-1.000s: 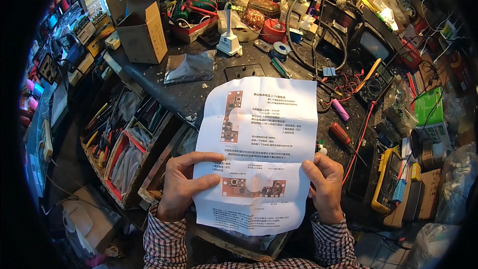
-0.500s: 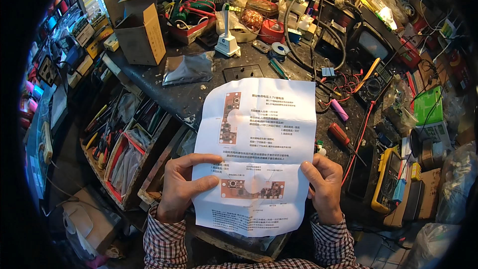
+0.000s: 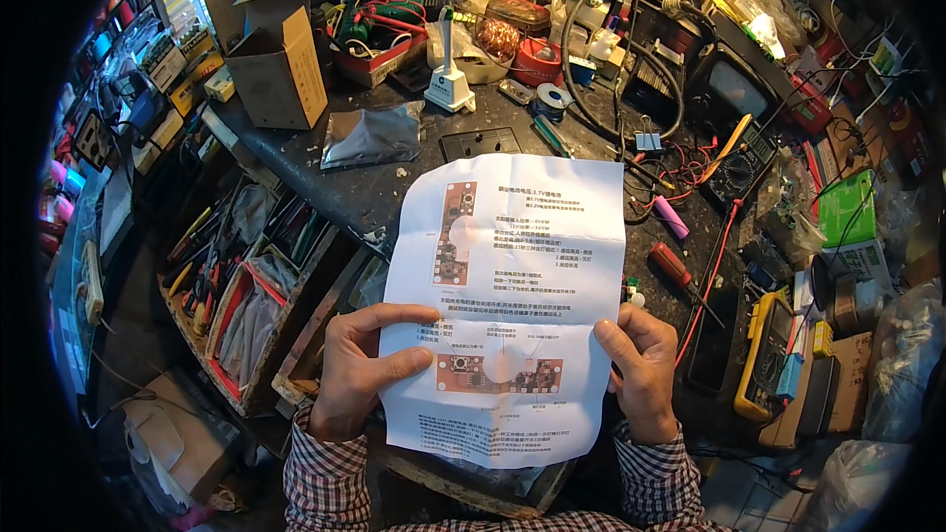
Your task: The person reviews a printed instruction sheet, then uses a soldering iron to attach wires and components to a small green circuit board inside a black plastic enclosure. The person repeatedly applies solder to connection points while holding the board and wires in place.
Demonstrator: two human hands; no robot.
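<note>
A creased white instruction sheet with printed text and two pictures of orange circuit boards is held up over the near edge of the bench. My left hand grips its left edge, with thumb and index finger lying on the printed face. At the right edge my right hand pinches the paper, thumb in front and the other fingers curled behind it. Part of the bench and an open drawer are hidden by the sheet.
Behind the sheet lie a silver foil bag, an open cardboard box and a white stand. To the right are a red screwdriver, a purple cell and a yellow multimeter. Tool drawers stand open at left.
</note>
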